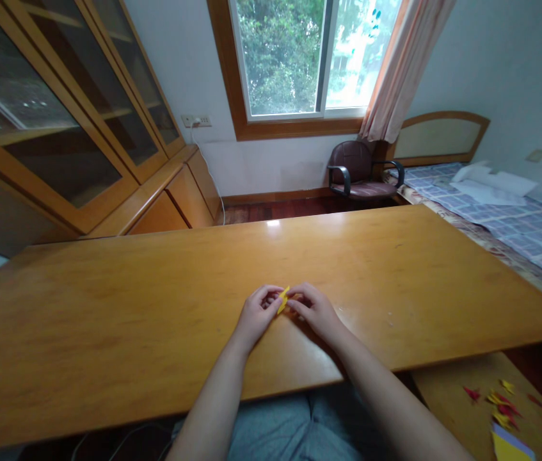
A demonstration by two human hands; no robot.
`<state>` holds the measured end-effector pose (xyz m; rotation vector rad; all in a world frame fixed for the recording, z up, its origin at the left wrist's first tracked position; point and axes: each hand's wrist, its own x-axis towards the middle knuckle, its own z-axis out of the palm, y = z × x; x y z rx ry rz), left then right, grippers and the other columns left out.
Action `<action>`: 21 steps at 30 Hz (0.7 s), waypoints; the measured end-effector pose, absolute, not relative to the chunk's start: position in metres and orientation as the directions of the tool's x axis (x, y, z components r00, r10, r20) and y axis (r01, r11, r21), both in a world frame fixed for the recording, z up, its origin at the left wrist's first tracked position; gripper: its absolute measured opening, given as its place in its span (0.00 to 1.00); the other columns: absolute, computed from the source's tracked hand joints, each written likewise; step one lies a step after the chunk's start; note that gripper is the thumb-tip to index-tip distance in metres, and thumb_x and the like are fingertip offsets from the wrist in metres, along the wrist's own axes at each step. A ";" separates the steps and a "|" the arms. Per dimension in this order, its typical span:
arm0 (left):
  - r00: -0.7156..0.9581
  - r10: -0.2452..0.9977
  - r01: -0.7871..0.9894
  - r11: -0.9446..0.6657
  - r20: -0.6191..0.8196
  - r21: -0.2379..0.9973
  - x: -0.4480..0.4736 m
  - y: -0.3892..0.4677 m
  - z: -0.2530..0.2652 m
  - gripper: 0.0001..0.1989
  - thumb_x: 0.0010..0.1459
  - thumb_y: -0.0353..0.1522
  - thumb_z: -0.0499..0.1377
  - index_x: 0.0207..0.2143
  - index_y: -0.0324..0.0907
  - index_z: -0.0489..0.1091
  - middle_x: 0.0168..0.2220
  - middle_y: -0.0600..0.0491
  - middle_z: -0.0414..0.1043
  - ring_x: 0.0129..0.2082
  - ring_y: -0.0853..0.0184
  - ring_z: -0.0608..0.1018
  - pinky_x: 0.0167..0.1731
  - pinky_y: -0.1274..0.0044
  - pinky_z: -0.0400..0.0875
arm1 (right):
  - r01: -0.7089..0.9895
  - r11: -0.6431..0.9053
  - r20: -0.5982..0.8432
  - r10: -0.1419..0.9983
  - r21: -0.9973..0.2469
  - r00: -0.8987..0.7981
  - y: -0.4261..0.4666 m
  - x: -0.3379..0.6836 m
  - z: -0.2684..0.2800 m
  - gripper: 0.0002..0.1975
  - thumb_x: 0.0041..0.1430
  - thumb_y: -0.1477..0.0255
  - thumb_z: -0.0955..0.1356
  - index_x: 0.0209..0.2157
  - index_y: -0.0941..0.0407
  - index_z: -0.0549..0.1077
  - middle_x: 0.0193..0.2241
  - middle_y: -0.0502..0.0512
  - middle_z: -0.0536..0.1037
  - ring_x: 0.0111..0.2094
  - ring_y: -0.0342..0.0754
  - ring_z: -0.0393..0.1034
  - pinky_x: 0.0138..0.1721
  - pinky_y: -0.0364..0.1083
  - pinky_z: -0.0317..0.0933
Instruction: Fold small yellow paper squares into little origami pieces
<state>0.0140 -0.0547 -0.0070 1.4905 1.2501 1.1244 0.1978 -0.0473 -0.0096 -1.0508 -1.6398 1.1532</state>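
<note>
Between my two hands, just above the wooden table (pixel 155 307), is a small folded piece of yellow paper (pixel 283 299) with pointed ends. My left hand (pixel 260 312) pinches it from the left with thumb and forefinger. From the right, the thumb and forefinger of my right hand (pixel 315 308) close on its other side. The paper is small, and the fingertips partly cover it, so its exact folded shape is hard to make out.
On a lower wooden surface (pixel 448 390) at the bottom right lie several red and yellow folded paper pieces (pixel 502 403) and a stack of paper sheets (pixel 510 445). A chair (pixel 354 169) and a bed (pixel 505 192) stand beyond the table. A glass-fronted cabinet (pixel 150 198) stands left.
</note>
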 end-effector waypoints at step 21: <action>0.112 0.993 0.045 -0.051 0.045 0.998 0.012 -0.054 -0.011 0.17 0.53 0.38 0.66 0.43 0.40 0.72 0.32 0.54 0.73 0.34 0.69 0.77 0.38 0.77 0.73 | 0.183 0.370 0.276 0.875 -0.911 -0.398 -0.048 0.201 -0.003 0.06 0.65 0.74 0.66 0.38 0.53 0.76 0.38 0.54 0.75 0.42 0.48 0.70 0.48 0.48 0.63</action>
